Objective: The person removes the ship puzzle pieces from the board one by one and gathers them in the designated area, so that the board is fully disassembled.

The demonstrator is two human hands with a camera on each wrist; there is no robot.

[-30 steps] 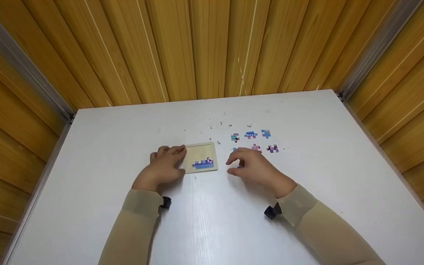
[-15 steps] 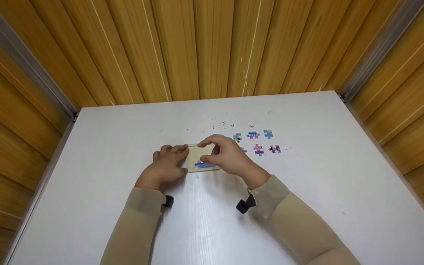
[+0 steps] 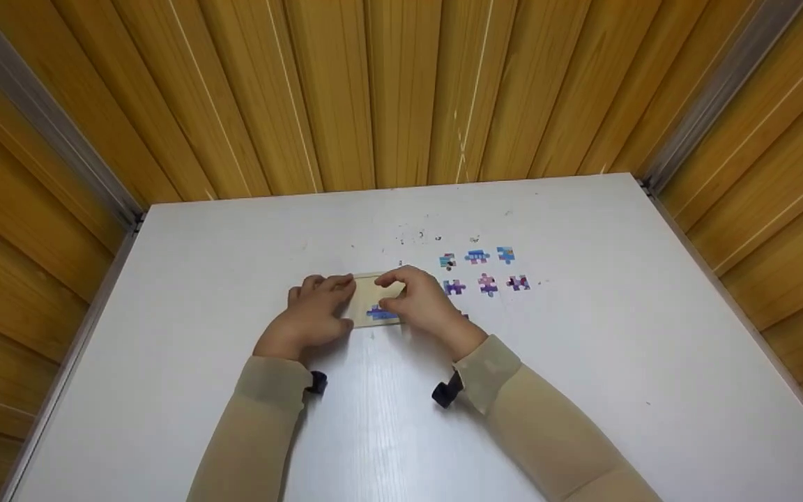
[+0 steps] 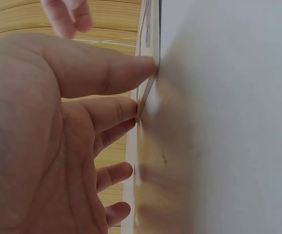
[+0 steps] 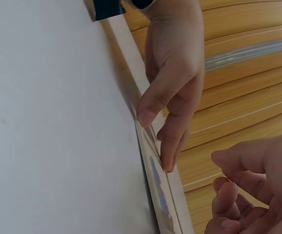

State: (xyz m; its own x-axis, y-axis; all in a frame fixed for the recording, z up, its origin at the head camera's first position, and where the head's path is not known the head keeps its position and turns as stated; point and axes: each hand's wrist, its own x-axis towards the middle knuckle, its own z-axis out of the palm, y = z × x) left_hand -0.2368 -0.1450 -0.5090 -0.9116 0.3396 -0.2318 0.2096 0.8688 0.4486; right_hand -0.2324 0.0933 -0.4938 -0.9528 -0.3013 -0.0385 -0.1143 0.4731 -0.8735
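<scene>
A shallow wooden puzzle tray [image 3: 365, 296] lies on the white table. Joined blue and purple jigsaw pieces [image 3: 379, 313] sit along its near side, partly covered by the right hand. My left hand [image 3: 309, 316] holds the tray's left side, thumb at the near corner and forefinger at the far one. In the left wrist view the thumb and forefinger touch the tray's edge [image 4: 155, 36]. My right hand [image 3: 424, 301] hovers over the tray's right part, thumb and forefinger bent and apart. No piece shows between those fingers in the right wrist view.
Several loose jigsaw pieces [image 3: 488, 284] lie in two rows right of the tray. One more piece [image 3: 464, 315] peeks out beside the right wrist. Small dark marks [image 3: 421, 235] dot the table [image 3: 248, 244] behind the tray. Wood-patterned panels [image 3: 401, 90] stand around the table.
My right hand has moved left from the table beside the tray to above the tray, then dipped slightly, uncovering loose pieces. My left hand and the tray stay in place.
</scene>
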